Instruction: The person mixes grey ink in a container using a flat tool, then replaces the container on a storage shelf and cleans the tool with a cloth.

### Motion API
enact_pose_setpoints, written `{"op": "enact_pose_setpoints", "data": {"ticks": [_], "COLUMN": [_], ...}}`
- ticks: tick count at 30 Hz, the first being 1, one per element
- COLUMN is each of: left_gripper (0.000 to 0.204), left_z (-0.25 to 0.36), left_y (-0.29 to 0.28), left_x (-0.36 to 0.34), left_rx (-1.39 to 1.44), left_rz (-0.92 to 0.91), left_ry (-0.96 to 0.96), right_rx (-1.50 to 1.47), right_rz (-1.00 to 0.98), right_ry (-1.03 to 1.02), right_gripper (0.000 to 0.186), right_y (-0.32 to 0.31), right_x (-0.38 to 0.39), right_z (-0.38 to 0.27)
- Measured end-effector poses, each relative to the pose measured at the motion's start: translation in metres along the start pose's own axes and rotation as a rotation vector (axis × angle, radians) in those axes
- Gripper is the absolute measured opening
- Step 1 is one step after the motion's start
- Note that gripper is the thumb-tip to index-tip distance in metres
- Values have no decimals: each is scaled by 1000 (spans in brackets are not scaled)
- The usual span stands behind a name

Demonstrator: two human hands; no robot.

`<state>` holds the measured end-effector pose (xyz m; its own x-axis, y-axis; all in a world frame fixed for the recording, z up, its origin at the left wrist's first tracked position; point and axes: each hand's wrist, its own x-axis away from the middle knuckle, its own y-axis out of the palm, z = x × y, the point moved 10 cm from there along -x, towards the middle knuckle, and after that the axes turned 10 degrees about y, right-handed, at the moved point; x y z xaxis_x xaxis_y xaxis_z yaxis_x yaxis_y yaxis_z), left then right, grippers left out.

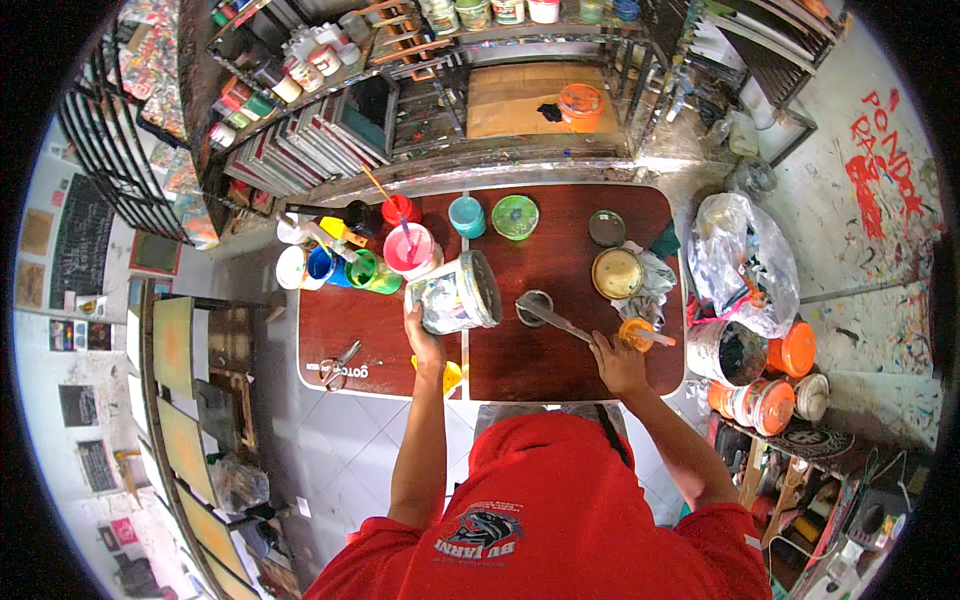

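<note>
My left hand grips a white paint-smeared tub, tilted on its side with its mouth turned to the right. Its contents cannot be made out. In my right hand is a flat grey spatula, its blade end over a small dark-rimmed cup on the brown table. Just beyond the right hand stands an orange jar with a light stick-like tool across it. A round tub with a cream top sits behind that jar.
Open paint pots, including a pink one with a tool in it, crowd the table's left back. A teal jar and a green tub stand at the back. Scissors lie front left. Buckets and a plastic bag flank the right.
</note>
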<state>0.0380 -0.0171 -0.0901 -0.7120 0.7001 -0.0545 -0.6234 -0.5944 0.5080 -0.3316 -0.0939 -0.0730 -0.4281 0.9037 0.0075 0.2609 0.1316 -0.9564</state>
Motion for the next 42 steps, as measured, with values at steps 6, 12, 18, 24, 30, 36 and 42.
{"op": "enact_pose_setpoints", "data": {"ticks": [6,12,18,24,30,36,42], "left_gripper": [61,58,55,54,55,56,59], "left_z": [20,36,39,42,31,20,23], "left_y": [1,-4,-8,-1,-7,-10,-16], "left_x": [20,36,42,42,43,48,52], "left_rx": [18,20,90,101,140,188,142], "left_rz": [76,138,148,136,177,201,212], "left_ry": [-64,-72,-64,-46,-71,-110,-93], "right_rx": [-7,-24,-35,-103,-74,-27,-66], "right_rz": [143,-3,-43,21,1,109,143], "right_ry": [-78,49,61,9,-4,-75,-46], "right_gripper": [30,30,30,25,23,22,27], "right_y": [27,54,53,29,14,-18,-31], "right_x": [8,13,21,31,41,50,54], "right_z": [6,38,44,41,40,24,24]}}
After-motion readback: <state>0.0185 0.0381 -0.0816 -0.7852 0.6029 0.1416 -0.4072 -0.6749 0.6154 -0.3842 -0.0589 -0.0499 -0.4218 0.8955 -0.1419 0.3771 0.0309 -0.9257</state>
